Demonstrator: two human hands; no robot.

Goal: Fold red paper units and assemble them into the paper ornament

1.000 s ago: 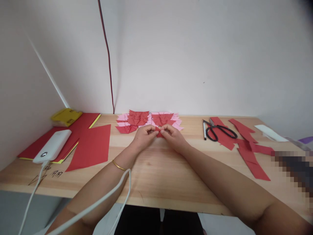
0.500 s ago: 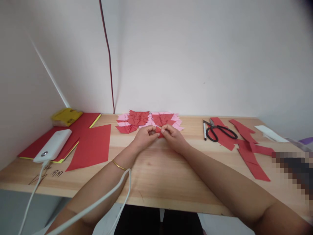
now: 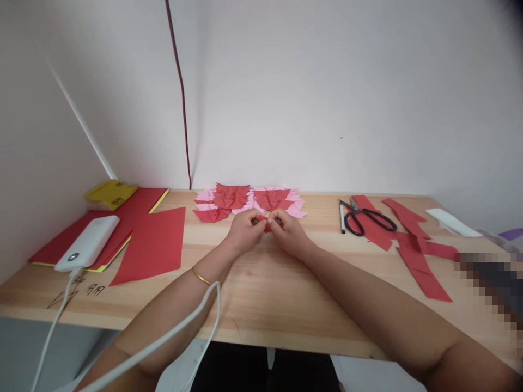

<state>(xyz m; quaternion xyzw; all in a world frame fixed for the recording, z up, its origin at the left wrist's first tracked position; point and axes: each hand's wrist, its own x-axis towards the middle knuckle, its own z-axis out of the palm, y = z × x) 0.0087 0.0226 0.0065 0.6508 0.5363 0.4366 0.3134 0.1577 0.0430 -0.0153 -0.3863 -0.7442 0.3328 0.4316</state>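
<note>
A small piece of red paper (image 3: 267, 227) is pinched between my two hands above the middle of the table. My left hand (image 3: 246, 231) closes on its left side, thumb and fingers together. From the other side my right hand (image 3: 286, 233) grips it the same way, the two thumbs nearly meeting. The fingers cover most of the paper, so its folds are hard to make out. Just beyond the hands lie rows of folded red paper pieces (image 3: 231, 196) and pink folded pieces (image 3: 295, 207).
Left stand a white power bank (image 3: 87, 242) with a cable, red sheets (image 3: 153, 245) and a yellow packet (image 3: 112, 194). At right are black-handled scissors (image 3: 370, 216), a marker (image 3: 342, 216) and red paper offcuts (image 3: 423, 272). A white cable (image 3: 163, 337) crosses my left forearm.
My hands have drawn slightly closer together around the red paper, and less of it shows between the fingers. The other things on the table stay in place.
</note>
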